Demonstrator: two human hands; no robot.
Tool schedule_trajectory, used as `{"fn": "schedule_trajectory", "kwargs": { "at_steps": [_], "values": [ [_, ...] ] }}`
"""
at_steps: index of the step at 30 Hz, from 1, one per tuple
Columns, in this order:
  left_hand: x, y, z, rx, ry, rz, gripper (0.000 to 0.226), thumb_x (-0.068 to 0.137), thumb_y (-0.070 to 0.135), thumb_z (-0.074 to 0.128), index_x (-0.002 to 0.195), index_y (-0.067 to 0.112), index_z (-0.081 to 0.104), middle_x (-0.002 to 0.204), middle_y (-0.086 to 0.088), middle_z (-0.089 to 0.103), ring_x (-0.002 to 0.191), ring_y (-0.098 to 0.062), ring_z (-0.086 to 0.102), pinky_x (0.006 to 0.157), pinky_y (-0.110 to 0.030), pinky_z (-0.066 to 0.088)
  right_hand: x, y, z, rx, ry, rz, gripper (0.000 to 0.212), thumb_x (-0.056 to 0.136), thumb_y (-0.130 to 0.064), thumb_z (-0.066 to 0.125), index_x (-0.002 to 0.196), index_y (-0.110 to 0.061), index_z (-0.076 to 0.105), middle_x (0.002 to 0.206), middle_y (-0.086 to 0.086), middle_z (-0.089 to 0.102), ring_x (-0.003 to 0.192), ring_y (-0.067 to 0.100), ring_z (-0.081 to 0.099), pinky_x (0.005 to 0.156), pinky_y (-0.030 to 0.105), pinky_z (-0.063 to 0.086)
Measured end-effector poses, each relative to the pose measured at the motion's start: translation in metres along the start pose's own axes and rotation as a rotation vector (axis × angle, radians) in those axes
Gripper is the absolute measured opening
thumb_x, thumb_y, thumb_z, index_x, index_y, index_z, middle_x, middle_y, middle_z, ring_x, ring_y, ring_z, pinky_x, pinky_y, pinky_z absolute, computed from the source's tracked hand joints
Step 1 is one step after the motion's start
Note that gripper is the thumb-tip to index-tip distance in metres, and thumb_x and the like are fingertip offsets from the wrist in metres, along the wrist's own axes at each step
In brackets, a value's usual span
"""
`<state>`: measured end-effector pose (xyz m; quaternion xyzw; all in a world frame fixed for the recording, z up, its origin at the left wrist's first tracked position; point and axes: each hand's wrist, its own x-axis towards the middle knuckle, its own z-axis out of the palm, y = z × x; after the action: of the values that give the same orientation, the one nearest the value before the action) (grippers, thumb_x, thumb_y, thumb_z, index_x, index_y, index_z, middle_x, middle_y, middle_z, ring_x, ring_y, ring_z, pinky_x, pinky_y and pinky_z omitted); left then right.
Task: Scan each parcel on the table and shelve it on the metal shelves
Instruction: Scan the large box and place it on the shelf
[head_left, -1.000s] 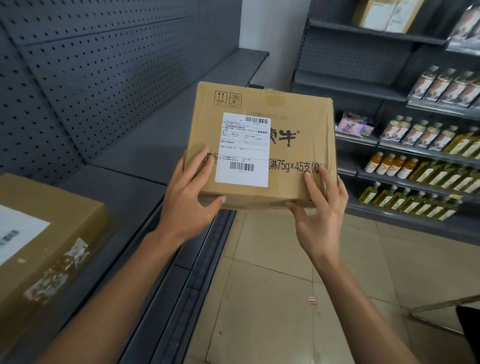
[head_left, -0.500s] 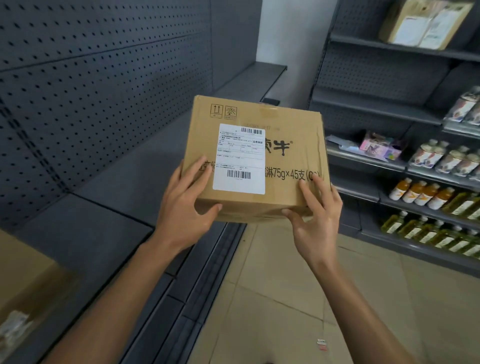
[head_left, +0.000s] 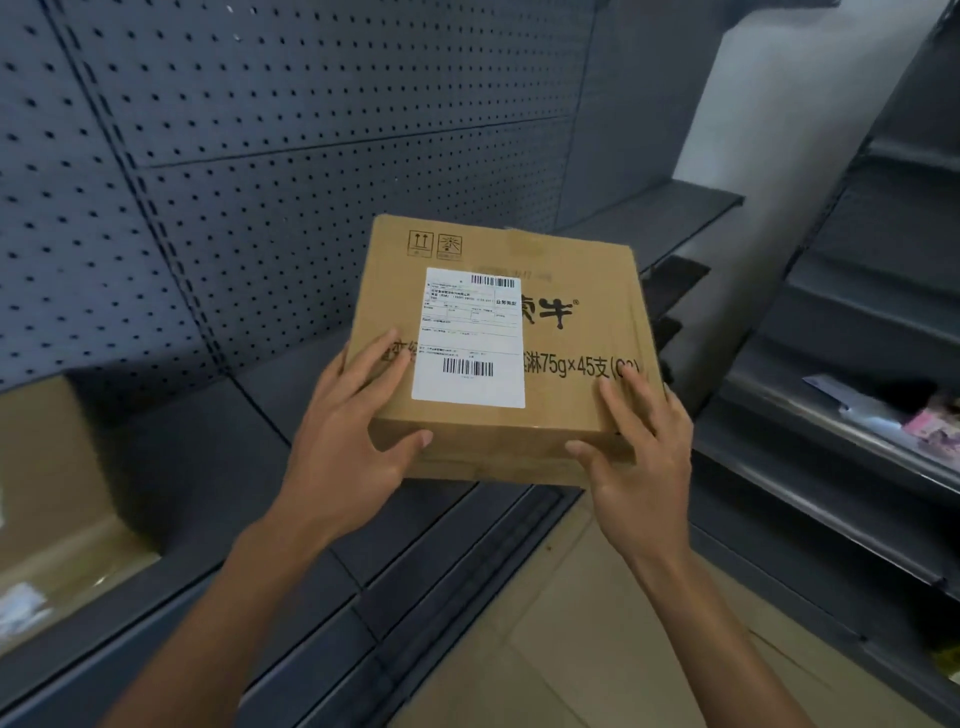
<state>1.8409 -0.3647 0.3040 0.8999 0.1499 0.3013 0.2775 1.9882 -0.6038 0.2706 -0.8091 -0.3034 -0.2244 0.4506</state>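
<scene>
Gripping a cardboard parcel (head_left: 566, 395) at its near corners, the left hand (head_left: 358, 441) and right hand (head_left: 644, 457) hold it in the air above the edge of a dark metal shelf (head_left: 218, 457) — fingers spread on top, thumbs clamped on the near side. Its white shipping label (head_left: 470, 338) faces up. Another box (head_left: 57, 493) sits on the shelf at far left, well apart.

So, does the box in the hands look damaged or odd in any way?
Nothing serious stands out. The cardboard box looks intact and closed; the left hand and the right hand hold its near corners. The white shipping label lies flat, but it covers part of the printed text.
</scene>
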Motion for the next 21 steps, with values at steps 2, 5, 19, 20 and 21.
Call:
{"fn": "schedule_trajectory", "kwargs": {
  "at_steps": [2, 5, 19, 20, 21],
  "values": [
    [0.000, -0.003, -0.007, 0.028, 0.016, -0.029, 0.085, 0.082, 0.031, 0.083, 0.156, 0.025, 0.041, 0.163, 0.029, 0.024, 0.156, -0.018, 0.017, 0.123, -0.055, 0.025, 0.008, -0.001, 0.013, 0.028, -0.050, -0.012, 0.071, 0.079, -0.016, 0.085, 0.143, -0.017, 0.057, 0.157, -0.002, 0.043, 0.149, 0.033, 0.026, 0.122, 0.048, 0.022],
    [0.001, -0.010, -0.018, 0.099, 0.057, -0.055, 0.084, 0.081, 0.030, 0.083, 0.154, 0.022, 0.044, 0.163, 0.023, 0.028, 0.155, -0.022, 0.020, 0.124, -0.049, 0.024, 0.024, -0.001, 0.033, 0.073, -0.109, -0.053, 0.067, 0.080, -0.018, 0.083, 0.143, -0.016, 0.058, 0.156, 0.000, 0.045, 0.148, 0.035, 0.028, 0.123, 0.051, 0.022],
    [0.015, -0.053, -0.059, 0.206, 0.216, -0.308, 0.079, 0.084, 0.044, 0.076, 0.153, 0.020, 0.045, 0.162, 0.018, 0.030, 0.152, -0.023, 0.027, 0.121, -0.051, 0.032, 0.112, -0.031, 0.127, 0.229, -0.342, -0.256, 0.059, 0.084, -0.040, 0.069, 0.141, -0.023, 0.060, 0.152, -0.013, 0.047, 0.147, 0.026, 0.030, 0.119, 0.042, 0.024],
    [0.016, -0.054, -0.058, 0.211, 0.221, -0.326, 0.079, 0.085, 0.044, 0.076, 0.153, 0.021, 0.045, 0.162, 0.018, 0.030, 0.152, -0.022, 0.026, 0.121, -0.052, 0.032, 0.117, -0.032, 0.131, 0.231, -0.355, -0.258, 0.059, 0.084, -0.040, 0.068, 0.140, -0.024, 0.061, 0.151, -0.014, 0.047, 0.148, 0.025, 0.030, 0.119, 0.040, 0.023],
    [0.017, -0.056, -0.058, 0.215, 0.225, -0.342, 0.078, 0.086, 0.045, 0.076, 0.154, 0.022, 0.044, 0.162, 0.019, 0.030, 0.152, -0.021, 0.026, 0.121, -0.052, 0.032, 0.121, -0.033, 0.135, 0.239, -0.364, -0.264, 0.059, 0.084, -0.041, 0.068, 0.140, -0.024, 0.061, 0.150, -0.015, 0.048, 0.148, 0.024, 0.029, 0.119, 0.037, 0.022]
  ]
}}
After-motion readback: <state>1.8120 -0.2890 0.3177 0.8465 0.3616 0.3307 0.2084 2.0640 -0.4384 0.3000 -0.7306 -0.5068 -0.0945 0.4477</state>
